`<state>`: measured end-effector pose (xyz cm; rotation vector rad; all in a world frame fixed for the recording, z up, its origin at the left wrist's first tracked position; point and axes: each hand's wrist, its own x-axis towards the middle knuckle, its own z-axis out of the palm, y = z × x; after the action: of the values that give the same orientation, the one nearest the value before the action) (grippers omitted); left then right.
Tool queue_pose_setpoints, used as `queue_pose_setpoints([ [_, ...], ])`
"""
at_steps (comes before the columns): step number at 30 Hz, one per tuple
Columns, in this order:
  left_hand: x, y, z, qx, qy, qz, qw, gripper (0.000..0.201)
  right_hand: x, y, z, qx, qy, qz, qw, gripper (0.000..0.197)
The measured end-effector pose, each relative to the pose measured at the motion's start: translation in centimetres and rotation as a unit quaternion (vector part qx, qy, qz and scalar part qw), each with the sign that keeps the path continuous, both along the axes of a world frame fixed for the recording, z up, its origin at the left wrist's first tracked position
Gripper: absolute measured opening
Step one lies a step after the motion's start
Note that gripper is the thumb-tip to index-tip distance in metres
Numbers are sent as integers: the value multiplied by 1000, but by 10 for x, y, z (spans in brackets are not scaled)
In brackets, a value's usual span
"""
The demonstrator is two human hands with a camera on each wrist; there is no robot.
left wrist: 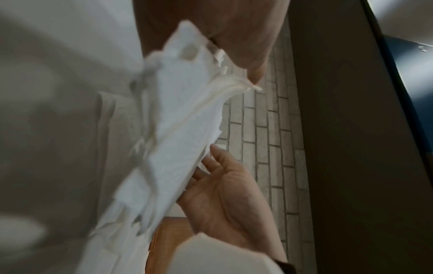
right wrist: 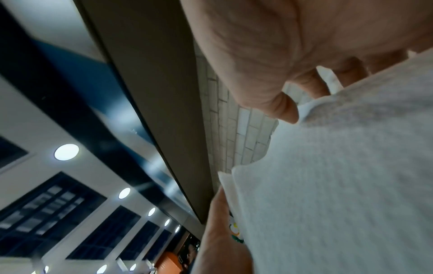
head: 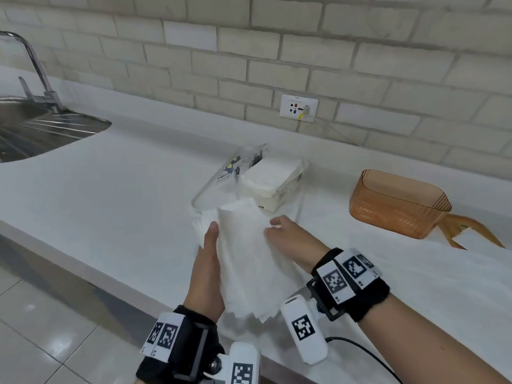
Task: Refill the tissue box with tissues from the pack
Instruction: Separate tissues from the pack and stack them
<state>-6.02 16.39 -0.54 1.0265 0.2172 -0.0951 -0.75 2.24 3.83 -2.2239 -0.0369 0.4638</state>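
Observation:
A loose stack of white tissues [head: 249, 259] hangs over the white counter's [head: 124, 184] front edge, held from both sides. My left hand [head: 214, 239] grips its left side, thumb on top. My right hand [head: 274, 225] pinches its right edge. In the left wrist view the tissues [left wrist: 182, 129] droop between my left hand's thumb [left wrist: 234, 46] and my right hand [left wrist: 222, 194]. Behind lies the opened clear plastic pack [head: 230, 176] with more folded tissues [head: 271, 178]. The amber tissue box [head: 399, 200] stands open at the right, its wooden lid [head: 471, 231] beside it.
A steel sink [head: 41, 131] with a faucet [head: 36, 67] sits at the far left. A wall outlet [head: 299, 108] with a plugged cable is behind the pack. The brick wall [head: 277, 51] bounds the counter at the back.

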Motion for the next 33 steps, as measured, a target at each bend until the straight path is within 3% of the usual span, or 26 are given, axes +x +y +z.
queue_pose_setpoints([
  [3,6,-3,-7,-39,38,6,998,58,-4,-7,-6,-29,6,2,1000,41],
  [8,18,-4,-14,-16,75,70,995,40,0,-16,-16,-9,-29,-52,998,15],
  [13,25,-7,-16,-60,44,5,997,58,6,-18,-16,17,-52,-96,994,16],
  [15,30,-9,-18,-26,12,-4,1000,57,5,-14,-17,18,-49,-92,994,16],
  [18,37,-9,-19,65,-5,12,998,38,4,-8,-18,6,-52,-68,996,17],
  [21,44,6,-20,82,9,47,996,32,11,-15,-12,14,-43,-56,997,17],
  [23,49,22,-19,79,11,83,993,29,17,-27,-11,-43,-70,-23,996,14],
  [26,56,46,-17,71,11,132,989,29,19,-40,-24,-243,-113,135,954,27],
  [29,59,61,-18,55,22,142,988,28,11,-36,-46,-321,-121,275,898,45],
  [33,56,62,-20,56,26,128,990,31,4,-25,-61,-360,-209,278,865,33],
])
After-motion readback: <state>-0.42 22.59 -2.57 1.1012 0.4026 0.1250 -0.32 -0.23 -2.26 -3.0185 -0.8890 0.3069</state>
